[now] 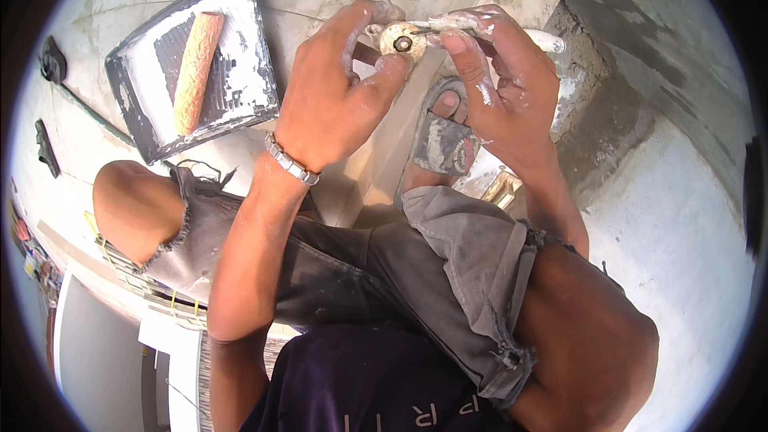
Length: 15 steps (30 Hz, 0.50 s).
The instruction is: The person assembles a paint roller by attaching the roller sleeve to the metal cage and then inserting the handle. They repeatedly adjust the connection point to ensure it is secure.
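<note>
My left hand (340, 80) is closed, thumb and fingers pinching a round cream disc (394, 38) with a metal centre. The disc looks like a paint roller's end cap; part of what lies behind it is hidden by my fingers. My right hand (512, 84) grips a slim tool with a white handle (548, 41). Its thin dark shaft reaches to the disc's edge, and I cannot make out the tool's exact kind. White paint smears mark the fingers of both hands. The hands are close together above the floor, in front of my sandalled foot (448, 132).
At the left, a black paint tray (132, 104) coated in white paint holds an orange-tan roller sleeve (198, 72). A broken concrete edge (596, 72) runs along the right. Dark sandals (53, 60) lie at the far left. Below my right hand is a small yellowish object (502, 190).
</note>
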Tool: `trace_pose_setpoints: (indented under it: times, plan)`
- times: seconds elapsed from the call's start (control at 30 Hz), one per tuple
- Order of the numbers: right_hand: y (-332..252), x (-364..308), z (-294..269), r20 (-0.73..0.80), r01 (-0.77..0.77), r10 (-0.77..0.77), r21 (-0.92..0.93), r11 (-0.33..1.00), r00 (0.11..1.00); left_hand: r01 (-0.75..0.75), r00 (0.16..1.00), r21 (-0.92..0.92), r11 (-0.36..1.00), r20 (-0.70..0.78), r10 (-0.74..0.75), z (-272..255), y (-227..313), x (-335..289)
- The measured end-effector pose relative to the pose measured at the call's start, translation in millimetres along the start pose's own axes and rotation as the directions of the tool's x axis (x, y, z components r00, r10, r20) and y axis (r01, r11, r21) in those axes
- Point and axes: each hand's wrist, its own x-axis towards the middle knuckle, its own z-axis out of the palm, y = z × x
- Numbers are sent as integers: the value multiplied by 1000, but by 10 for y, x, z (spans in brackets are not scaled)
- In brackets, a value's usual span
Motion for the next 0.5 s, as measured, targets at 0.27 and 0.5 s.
trace_pose_setpoints:
  times: [0.27,0.5]
  plan:
    - [-25,-4,-11,35,63,-62,-40,997,997,184,982,-128,975,-9,-187,26,124,-124]
    - [-2,-34,10,41,160,-159,-26,987,986,198,978,-70,978,-57,-202,101,109,-161]
